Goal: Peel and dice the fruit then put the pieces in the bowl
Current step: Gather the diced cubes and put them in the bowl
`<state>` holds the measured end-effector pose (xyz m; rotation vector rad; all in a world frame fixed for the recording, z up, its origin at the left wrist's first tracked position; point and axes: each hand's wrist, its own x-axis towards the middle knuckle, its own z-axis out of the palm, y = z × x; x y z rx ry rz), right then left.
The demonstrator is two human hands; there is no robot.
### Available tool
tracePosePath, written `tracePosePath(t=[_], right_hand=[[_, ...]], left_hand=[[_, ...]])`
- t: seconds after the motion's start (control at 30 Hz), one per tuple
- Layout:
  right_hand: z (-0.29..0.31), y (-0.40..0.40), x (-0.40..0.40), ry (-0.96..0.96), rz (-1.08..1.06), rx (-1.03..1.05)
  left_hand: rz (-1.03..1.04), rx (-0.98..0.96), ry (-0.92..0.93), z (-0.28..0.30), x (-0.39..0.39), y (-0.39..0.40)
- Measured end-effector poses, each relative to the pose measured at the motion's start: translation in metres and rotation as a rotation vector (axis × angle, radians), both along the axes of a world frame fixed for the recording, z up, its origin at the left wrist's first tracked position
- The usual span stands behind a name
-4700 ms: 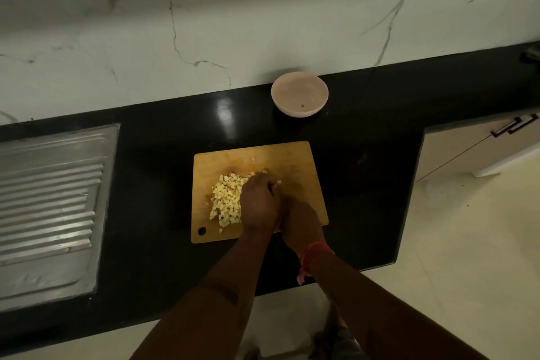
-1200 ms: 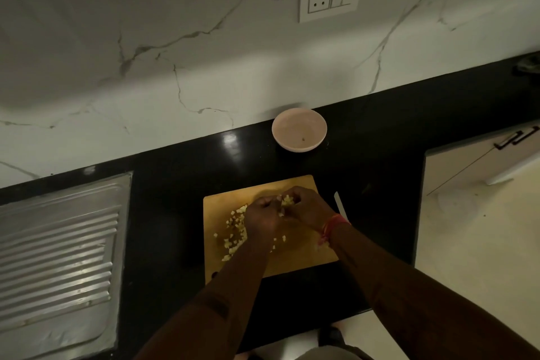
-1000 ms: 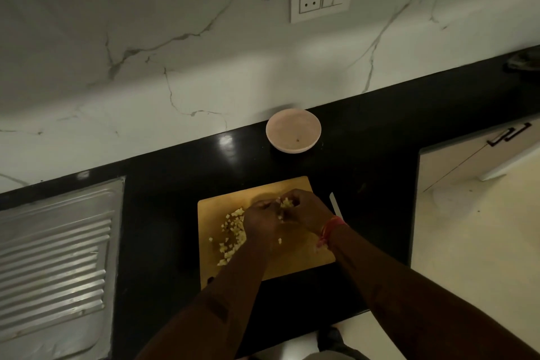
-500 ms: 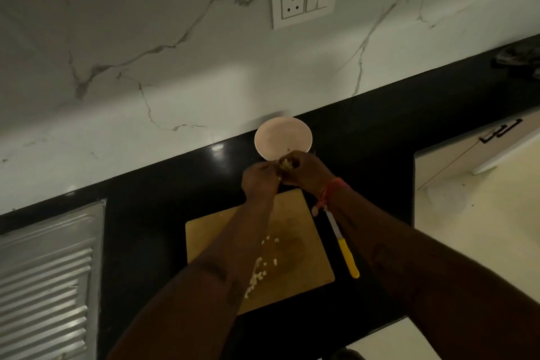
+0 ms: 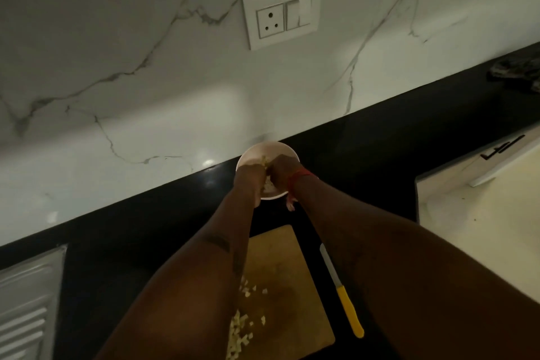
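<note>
The pale pink bowl [image 5: 264, 148] stands on the black counter against the marble wall. My left hand [image 5: 250, 178] and my right hand [image 5: 283, 167] are pressed together over the bowl, cupping diced fruit [image 5: 265, 161] between them. Some pale pieces lie inside the bowl below the hands. Nearer me is the wooden cutting board [image 5: 285, 269], half hidden by my left forearm, with a scatter of leftover fruit dice [image 5: 244, 327] on it. The knife [image 5: 349, 311], white blade and yellow handle, lies on the counter just right of the board.
A steel sink drainboard [image 5: 26, 301] fills the lower left. A wall socket [image 5: 282, 13] sits above the bowl. The counter ends at the right by a cabinet with a dark handle [image 5: 502, 147]. A dark object [image 5: 517, 70] lies at the far right.
Both hands gathered dice on the board, lifted them together and carried them forward over the bowl. The knife was put down right of the board. The pile on the board has shrunk.
</note>
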<state>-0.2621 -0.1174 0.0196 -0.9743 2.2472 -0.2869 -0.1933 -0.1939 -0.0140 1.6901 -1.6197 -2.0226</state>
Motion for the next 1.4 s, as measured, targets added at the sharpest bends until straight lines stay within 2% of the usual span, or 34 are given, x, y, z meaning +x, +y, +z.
tracePosePath(t=[0.03,0.23,0.33,0.43,0.5,0.57,0.63,0.73,0.8,0.9,1.03,1.13,1.27,1.4], right_hand=[[-0.003,-0.001,0.001,0.064,0.06,0.043],[0.005,0.004,0.035,0.144,0.124,0.099],[0.009,0.01,0.056,0.168,0.155,0.121],[0.012,0.015,0.076,0.212,0.191,0.058],[0.013,0.022,0.087,0.231,0.149,-0.009],[0.012,0.03,0.102,0.18,0.071,-0.114],[0.011,0.041,0.12,0.032,-0.062,-0.228],[0.001,0.062,0.153,-0.093,-0.128,-0.311],[-0.004,0.072,0.177,-0.08,-0.069,-0.261],[-0.008,0.085,0.208,-0.038,0.093,-0.136],[-0.015,0.103,0.227,-0.045,0.028,-0.188],[-0.013,0.112,0.225,-0.009,0.003,-0.165],[-0.021,0.124,0.223,0.056,-0.018,0.037],[-0.034,0.129,0.235,-0.026,-0.195,0.057]], left_hand=[[-0.015,-0.023,-0.013,-0.003,0.0,0.0],[-0.063,-0.115,-0.055,0.019,0.03,0.024],[-0.065,-0.044,-0.158,0.023,0.046,0.022],[-0.068,-0.037,-0.275,0.034,0.065,0.02],[-0.028,-0.044,-0.232,0.039,0.078,0.02],[0.025,-0.015,-0.122,0.04,0.093,0.021],[0.044,-0.041,-0.06,0.04,0.114,0.026],[-0.019,-0.095,-0.059,0.033,0.15,0.041],[-0.053,-0.148,-0.096,0.034,0.178,0.056],[-0.212,-0.333,-0.17,0.043,0.22,0.072],[-0.37,-0.582,-0.245,0.037,0.274,0.08],[-0.434,-0.607,-0.343,0.027,0.304,0.076],[-0.483,-0.637,-0.466,0.01,0.326,0.08],[-0.36,-0.588,-0.526,-0.016,0.338,0.087]])
